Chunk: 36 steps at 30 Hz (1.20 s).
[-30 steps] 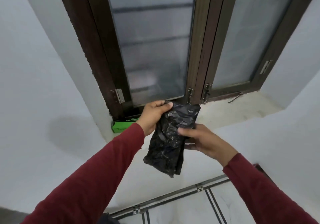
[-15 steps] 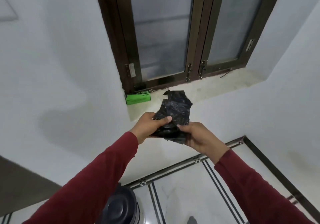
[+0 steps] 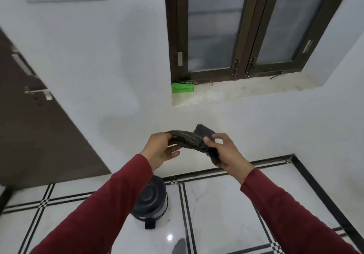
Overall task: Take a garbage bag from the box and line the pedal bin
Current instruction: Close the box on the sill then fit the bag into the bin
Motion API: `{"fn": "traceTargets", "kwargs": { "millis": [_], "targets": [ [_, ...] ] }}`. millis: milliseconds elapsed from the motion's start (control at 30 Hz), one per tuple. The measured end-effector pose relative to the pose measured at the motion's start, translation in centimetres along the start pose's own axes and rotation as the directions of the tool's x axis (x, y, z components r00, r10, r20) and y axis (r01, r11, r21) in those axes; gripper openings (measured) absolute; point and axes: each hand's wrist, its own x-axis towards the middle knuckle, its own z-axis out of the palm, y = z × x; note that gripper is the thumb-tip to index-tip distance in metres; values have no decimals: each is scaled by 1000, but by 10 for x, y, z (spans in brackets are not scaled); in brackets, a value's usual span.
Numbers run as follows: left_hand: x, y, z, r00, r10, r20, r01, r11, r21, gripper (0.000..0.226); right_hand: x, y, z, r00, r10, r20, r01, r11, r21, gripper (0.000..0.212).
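— From the head camera, where's the garbage bag (image 3: 190,138)?

— Folded and black, held in the air between both hands, in front of the wall. The left hand (image 3: 160,148) grips its left end with curled fingers; the right hand (image 3: 223,150) pinches the right end, thumb on top.

— And the bin?

— The pedal bin (image 3: 152,200) stands on the floor tiles (image 3: 216,204) below the left sleeve, lid apparently closed, though it's partly hidden. The green box (image 3: 182,87) sits on the window sill (image 3: 246,90), at its left end.
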Motion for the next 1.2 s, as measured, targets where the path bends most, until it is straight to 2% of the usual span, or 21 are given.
{"fn": "traceTargets", "kwargs": {
  "millis": [67,133,167,200,233,267,333,367,400,433,500,567,633,667,733,800,867,967,1033,1100,1200],
  "targets": [
    [-24,-20,-8,992,-115,-46,97,951,-294,24,-23,17,0,996,34,86,-6,952,-305,15],
    [-49,-37,-15,981,-156,-114,96,905,-415,25,-45,30,3,993,-90,76,118,733,-670,30],
    [-61,-44,-19,978,-150,-146,74,901,-428,26,-56,33,8,971,-230,58,198,648,-736,38],
    [-70,-51,-22,976,-138,-167,54,903,-427,26,-71,33,16,939,-339,60,276,639,-718,45],
    [-79,-57,-25,977,-120,-174,38,909,-414,25,-85,32,26,929,-362,81,324,684,-653,52],
    [-87,-62,-28,982,-94,-166,22,919,-393,22,-99,28,37,945,-302,126,317,751,-579,58],
    [-104,-70,-37,988,-31,-150,-16,953,-302,16,-118,31,58,965,-40,258,169,849,-501,52],
    [-110,-73,-42,990,-3,-140,-34,965,-261,17,-123,35,66,950,54,306,106,869,-483,36],
    [-117,-75,-50,992,15,-127,-47,966,-254,22,-128,39,72,938,105,329,65,883,-466,16],
    [-125,-77,-62,994,21,-105,-51,956,-289,28,-135,43,79,933,129,337,31,902,-431,8],
    [-136,-76,-81,1000,20,-1,-19,916,-401,35,-136,51,88,951,149,270,-70,957,-281,19],
    [-149,-79,-106,996,46,72,-10,898,-440,34,-142,56,98,959,176,223,-153,981,-116,16],
    [-157,-83,-129,993,77,84,-46,945,-324,35,-146,59,107,949,227,220,-250,965,81,17],
    [-160,-85,-140,992,107,65,-93,976,-195,36,-149,58,112,937,260,233,-303,938,171,18],
    [-165,-86,-159,975,222,5,-218,949,228,30,-153,58,120,925,272,265,-341,902,264,29],
    [-165,-89,-180,921,389,-20,-292,724,625,19,-162,59,132,924,244,295,-323,910,260,37],
    [-167,-91,-198,844,533,51,-338,457,823,35,-175,62,150,921,247,301,-300,943,144,29],
    [-173,-92,-222,770,605,202,-379,180,908,62,-194,71,183,959,169,228,-144,982,-123,11],
    [-177,-90,-240,806,526,274,-406,153,901,70,-199,81,200,987,-23,159,85,915,-395,12],
    [-180,-88,-259,819,461,340,-460,174,871,53,-203,88,213,971,-195,136,235,718,-655,33],
    [-182,-82,-287,834,437,335,-444,173,879,44,-205,96,221,961,-260,91,226,556,-800,41]
  ]
}}
